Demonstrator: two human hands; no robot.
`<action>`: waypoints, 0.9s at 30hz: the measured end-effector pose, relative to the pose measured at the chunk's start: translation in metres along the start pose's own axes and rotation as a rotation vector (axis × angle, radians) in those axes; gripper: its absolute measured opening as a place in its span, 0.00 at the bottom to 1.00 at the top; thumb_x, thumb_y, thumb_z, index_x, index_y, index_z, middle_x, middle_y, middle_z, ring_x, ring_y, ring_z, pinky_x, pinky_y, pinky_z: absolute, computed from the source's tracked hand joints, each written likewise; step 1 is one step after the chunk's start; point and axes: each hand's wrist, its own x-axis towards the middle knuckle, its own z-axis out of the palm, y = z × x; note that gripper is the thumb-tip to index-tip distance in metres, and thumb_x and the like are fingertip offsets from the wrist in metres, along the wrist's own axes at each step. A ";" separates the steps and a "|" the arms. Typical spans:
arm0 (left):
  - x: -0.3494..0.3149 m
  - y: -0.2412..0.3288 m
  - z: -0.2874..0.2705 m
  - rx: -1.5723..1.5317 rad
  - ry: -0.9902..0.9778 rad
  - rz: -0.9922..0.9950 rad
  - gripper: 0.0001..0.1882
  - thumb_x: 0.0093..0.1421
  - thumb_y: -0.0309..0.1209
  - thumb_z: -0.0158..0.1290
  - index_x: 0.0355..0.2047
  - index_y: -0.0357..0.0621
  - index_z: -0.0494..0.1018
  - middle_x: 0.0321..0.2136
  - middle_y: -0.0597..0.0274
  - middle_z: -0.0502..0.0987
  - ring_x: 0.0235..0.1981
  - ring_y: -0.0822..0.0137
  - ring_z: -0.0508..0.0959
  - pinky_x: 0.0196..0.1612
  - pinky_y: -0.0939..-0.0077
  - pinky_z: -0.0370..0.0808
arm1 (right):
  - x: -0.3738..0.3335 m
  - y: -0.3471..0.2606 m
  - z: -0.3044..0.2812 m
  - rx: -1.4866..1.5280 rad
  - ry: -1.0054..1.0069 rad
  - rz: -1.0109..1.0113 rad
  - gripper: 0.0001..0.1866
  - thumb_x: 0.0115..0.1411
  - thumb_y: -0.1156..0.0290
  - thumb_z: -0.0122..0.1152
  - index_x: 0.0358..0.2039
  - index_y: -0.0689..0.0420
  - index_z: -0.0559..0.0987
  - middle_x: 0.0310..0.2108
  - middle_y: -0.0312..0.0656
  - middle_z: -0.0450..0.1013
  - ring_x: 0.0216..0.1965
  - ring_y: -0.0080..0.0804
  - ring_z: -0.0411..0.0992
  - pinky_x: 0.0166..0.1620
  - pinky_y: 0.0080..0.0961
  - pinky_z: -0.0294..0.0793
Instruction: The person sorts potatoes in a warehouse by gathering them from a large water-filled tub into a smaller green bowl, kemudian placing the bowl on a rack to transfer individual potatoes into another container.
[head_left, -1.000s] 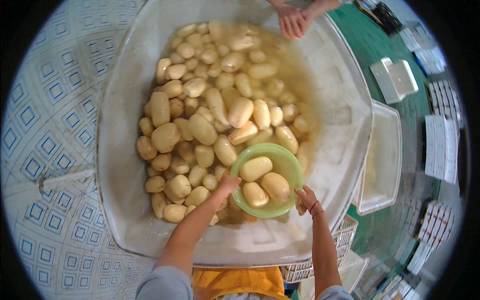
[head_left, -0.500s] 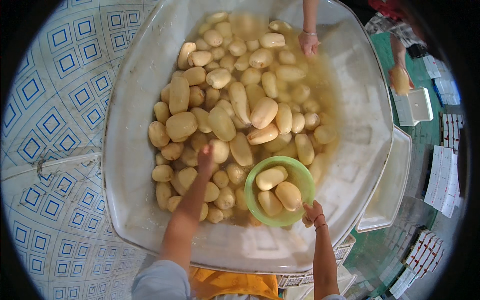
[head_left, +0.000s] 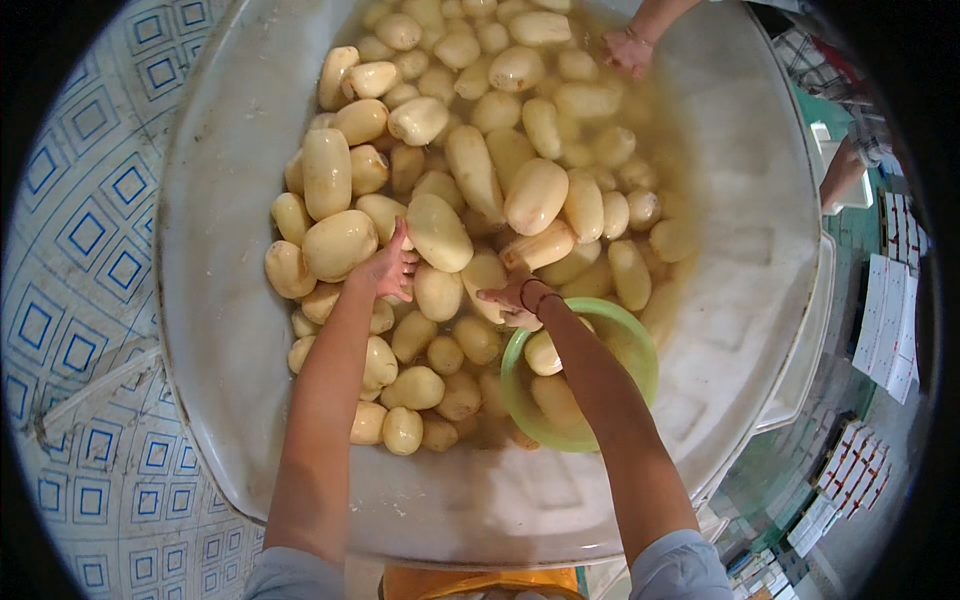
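Many peeled, cream-coloured lotus root segments (head_left: 439, 232) lie heaped in cloudy water inside a big white tub (head_left: 470, 515). My left hand (head_left: 390, 268) is over the heap, thumb raised and fingers spread, beside a long segment and holding nothing. My right hand (head_left: 512, 300) has its fingers stretched out over another segment (head_left: 484, 278); whether it touches that one I cannot tell. Below it, a light green plastic basin (head_left: 648, 370) sits in the water with a few segments in it, partly hidden by my right forearm.
Another person's open hand (head_left: 628, 50) reaches in at the tub's far right. Beyond the right rim are a further person's arm (head_left: 845, 175) and stacked white boxes (head_left: 885, 325). Sheeting with blue squares (head_left: 90, 230) borders the tub on the left.
My right hand has let go of the green basin's rim and moved left and away over the heap. My left hand has shifted slightly farther out. The whole view has shifted.
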 end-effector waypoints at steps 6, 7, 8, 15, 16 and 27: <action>0.044 -0.040 -0.004 0.052 -0.042 0.183 0.54 0.38 0.74 0.32 0.60 0.62 0.33 0.61 0.60 0.38 0.60 0.50 0.42 0.50 0.32 0.43 | 0.029 0.019 0.002 0.037 -0.163 -0.075 0.25 0.35 0.42 0.64 0.15 0.54 0.75 0.15 0.35 0.70 0.19 0.26 0.67 0.29 0.24 0.68; 0.056 -0.050 -0.007 0.156 -0.015 0.174 0.54 0.39 0.74 0.34 0.60 0.61 0.31 0.61 0.61 0.37 0.60 0.51 0.42 0.49 0.31 0.48 | 0.034 0.018 0.001 0.077 -0.270 -0.073 0.26 0.34 0.42 0.65 0.15 0.54 0.75 0.15 0.35 0.70 0.19 0.27 0.68 0.29 0.23 0.68; 0.057 -0.048 0.001 0.181 -0.011 0.239 0.54 0.39 0.72 0.37 0.60 0.60 0.31 0.61 0.61 0.37 0.60 0.53 0.42 0.48 0.31 0.49 | 0.035 0.023 0.004 0.069 -0.149 -0.150 0.26 0.34 0.42 0.65 0.20 0.55 0.75 0.15 0.36 0.70 0.19 0.27 0.68 0.29 0.23 0.69; 0.047 -0.028 0.017 0.357 -0.291 0.403 0.37 0.53 0.46 0.51 0.57 0.43 0.48 0.51 0.60 0.60 0.50 0.65 0.63 0.46 0.66 0.68 | 0.003 0.017 -0.020 0.048 -0.179 -0.282 0.40 0.37 0.48 0.65 0.47 0.59 0.66 0.30 0.42 0.73 0.32 0.32 0.71 0.39 0.25 0.69; 0.038 -0.028 0.027 0.369 -0.399 0.461 0.35 0.53 0.43 0.52 0.56 0.40 0.51 0.49 0.60 0.62 0.49 0.67 0.64 0.46 0.70 0.68 | -0.010 0.011 -0.028 0.040 -0.232 -0.274 0.39 0.37 0.49 0.65 0.47 0.59 0.66 0.33 0.44 0.73 0.35 0.33 0.71 0.40 0.26 0.69; 0.030 -0.128 0.195 0.934 0.308 0.828 0.28 0.43 0.36 0.60 0.45 0.45 0.66 0.42 0.56 0.68 0.48 0.58 0.64 0.51 0.65 0.60 | -0.200 0.064 -0.081 -0.118 -0.114 0.084 0.39 0.38 0.47 0.62 0.46 0.59 0.67 0.32 0.48 0.72 0.31 0.38 0.72 0.36 0.29 0.71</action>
